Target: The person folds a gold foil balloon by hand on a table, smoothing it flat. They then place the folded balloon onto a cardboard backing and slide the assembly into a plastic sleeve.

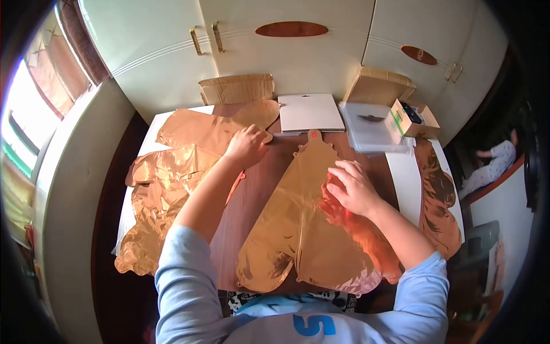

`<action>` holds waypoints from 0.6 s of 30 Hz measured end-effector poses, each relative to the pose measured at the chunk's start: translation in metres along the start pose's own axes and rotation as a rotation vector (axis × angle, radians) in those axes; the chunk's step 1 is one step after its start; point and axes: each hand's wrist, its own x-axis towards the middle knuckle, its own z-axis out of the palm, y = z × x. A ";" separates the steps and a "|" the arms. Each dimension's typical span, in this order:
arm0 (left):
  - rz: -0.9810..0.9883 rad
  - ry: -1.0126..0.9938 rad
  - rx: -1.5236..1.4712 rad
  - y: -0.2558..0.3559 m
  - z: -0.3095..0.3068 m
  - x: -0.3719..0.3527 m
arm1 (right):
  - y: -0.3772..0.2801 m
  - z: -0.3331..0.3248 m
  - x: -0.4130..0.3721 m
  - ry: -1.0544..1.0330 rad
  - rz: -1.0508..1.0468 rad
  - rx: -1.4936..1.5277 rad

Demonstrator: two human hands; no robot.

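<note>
Head view: right hand (355, 186) spread flat pins 1 foil balloon (286, 235) to the table (260, 189), while left hand (247, 144), loosely curled, holds down the balloon stack (172, 172).

Light blue short sleeves (183, 269) cover both upper arms. Shirt front, bottom centre of frame, bears a darker blue marking (314, 324). Forearms bare.

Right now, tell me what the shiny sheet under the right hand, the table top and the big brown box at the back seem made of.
Shiny sheet under the right hand: likely metallised foil film, copper-coloured, mirror glossy; it creases and glares. Table top: wood or wood-look laminate, semi-gloss; reddish grain streaks. Brown box: cardboard, matt; raw brown face, folded flap.
</note>
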 end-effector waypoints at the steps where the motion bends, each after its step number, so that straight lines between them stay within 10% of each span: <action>1: 0.001 -0.029 0.012 -0.003 0.008 0.009 | -0.006 -0.007 0.012 -0.005 -0.014 0.001; 18: -0.591 -0.212 -0.591 -0.036 -0.006 0.040 | -0.010 0.086 0.173 0.013 -0.079 0.249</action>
